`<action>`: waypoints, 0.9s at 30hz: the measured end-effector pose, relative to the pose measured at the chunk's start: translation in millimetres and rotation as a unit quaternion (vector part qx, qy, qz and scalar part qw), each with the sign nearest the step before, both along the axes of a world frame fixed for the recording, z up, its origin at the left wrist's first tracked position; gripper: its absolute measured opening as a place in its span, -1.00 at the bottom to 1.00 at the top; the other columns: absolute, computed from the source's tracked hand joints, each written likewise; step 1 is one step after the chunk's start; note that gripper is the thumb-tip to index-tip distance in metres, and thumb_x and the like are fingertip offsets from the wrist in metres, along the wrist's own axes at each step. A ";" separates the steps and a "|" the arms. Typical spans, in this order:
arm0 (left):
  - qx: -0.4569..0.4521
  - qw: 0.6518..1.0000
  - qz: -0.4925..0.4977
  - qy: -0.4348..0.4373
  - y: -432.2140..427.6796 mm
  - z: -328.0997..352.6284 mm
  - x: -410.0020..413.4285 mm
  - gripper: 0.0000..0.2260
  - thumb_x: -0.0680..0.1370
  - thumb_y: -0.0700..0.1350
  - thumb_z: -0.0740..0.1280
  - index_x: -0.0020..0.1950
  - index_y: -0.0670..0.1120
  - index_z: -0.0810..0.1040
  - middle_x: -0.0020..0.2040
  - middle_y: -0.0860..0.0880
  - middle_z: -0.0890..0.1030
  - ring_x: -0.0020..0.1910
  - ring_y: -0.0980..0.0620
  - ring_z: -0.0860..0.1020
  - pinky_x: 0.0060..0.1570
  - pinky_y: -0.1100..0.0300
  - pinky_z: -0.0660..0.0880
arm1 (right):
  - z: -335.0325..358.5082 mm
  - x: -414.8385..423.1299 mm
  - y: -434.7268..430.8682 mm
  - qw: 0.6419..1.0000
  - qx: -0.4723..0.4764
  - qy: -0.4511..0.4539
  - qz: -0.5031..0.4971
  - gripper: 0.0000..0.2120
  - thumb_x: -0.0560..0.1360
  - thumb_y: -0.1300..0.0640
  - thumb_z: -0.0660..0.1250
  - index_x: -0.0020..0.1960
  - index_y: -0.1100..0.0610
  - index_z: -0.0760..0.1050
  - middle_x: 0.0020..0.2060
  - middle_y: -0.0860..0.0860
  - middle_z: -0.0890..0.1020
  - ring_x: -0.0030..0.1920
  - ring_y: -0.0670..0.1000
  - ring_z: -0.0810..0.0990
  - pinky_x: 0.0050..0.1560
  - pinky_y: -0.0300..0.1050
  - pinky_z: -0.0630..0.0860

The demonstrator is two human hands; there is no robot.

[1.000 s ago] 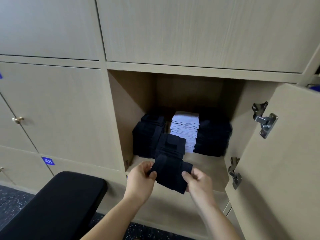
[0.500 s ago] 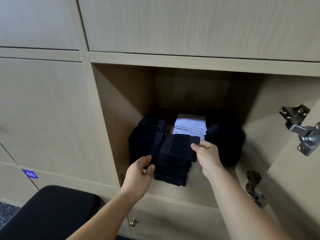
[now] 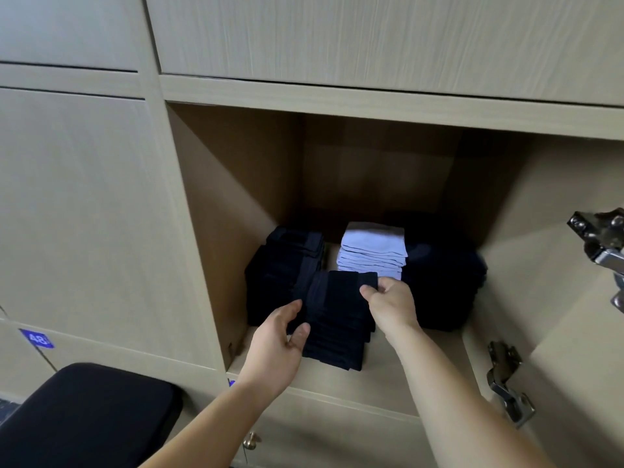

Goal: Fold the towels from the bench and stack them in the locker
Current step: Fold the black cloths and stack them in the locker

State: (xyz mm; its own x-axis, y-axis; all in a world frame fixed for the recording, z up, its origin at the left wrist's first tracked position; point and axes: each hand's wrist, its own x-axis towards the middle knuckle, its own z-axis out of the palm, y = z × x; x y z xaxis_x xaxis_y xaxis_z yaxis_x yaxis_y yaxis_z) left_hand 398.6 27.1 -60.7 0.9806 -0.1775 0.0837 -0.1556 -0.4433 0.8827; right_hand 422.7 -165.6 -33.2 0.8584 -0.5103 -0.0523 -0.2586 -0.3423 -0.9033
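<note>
Where it stands in the locker (image 3: 219, 204) before the white pile (image 3: 371, 251): dark towel stack (image 3: 337, 325), soft, light, apt to slump; best gripped by both flanks, I judge. Fingers of my right hand (image 3: 393, 307) pinch the top towel (image 3: 337, 282) by its corner; those of my left hand (image 3: 275, 346) clasp the stack's side.

Looking onto pale wood-grain cabinet doors (image 3: 84, 214) — catching a blue number tag (image 3: 36, 338) low left, a brass knob (image 3: 251, 441) underneath, a black padded bench (image 3: 84, 417) beside.
</note>
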 end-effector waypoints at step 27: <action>0.285 0.937 -0.079 -0.185 -9.1 -8.6 13.5 -0.55 0.66 -0.22 0.11 0.56 -0.09 0.23 0.54 0.04 0.26 0.51 0.09 0.20 0.33 0.47 0.03 | -23.9 -31.0 32.1 0.994 -0.103 0.029 -0.006 -0.44 0.52 -0.06 0.34 0.44 0.16 0.34 0.31 0.09 0.47 0.25 0.07 0.50 0.05 -0.17 0.39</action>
State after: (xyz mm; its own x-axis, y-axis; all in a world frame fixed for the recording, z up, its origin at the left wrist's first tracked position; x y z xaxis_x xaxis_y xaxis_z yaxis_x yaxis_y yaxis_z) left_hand 412.1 18.0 -69.3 0.8609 -0.4372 0.2603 -0.5077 -0.7724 0.3816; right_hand 391.7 -133.5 -57.1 0.8507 -0.5256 0.0061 -0.3130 -0.5159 -0.7975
